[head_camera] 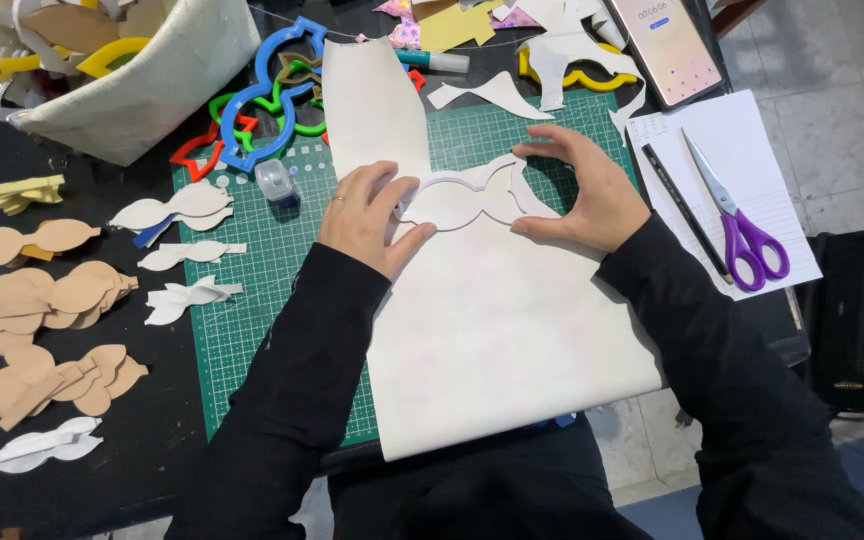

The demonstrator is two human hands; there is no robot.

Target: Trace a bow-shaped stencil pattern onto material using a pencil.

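Observation:
A white bow-shaped template (467,195) lies on a large sheet of white material (492,320) spread over a green cutting mat (252,300). My left hand (367,215) presses on the template's left lobe, fingers spread over it. My right hand (582,185) holds down the right end, thumb and fingers arched over the edge. Both sleeves are black.
Purple-handled scissors (742,235) and a black pencil (685,210) lie on white paper at the right, a phone (664,45) behind them. Cut bow shapes in tan (47,330) and white (187,250) cover the left. Coloured plastic templates (272,100), a white fabric basket (142,80) and a small sharpener (277,183) sit at the back.

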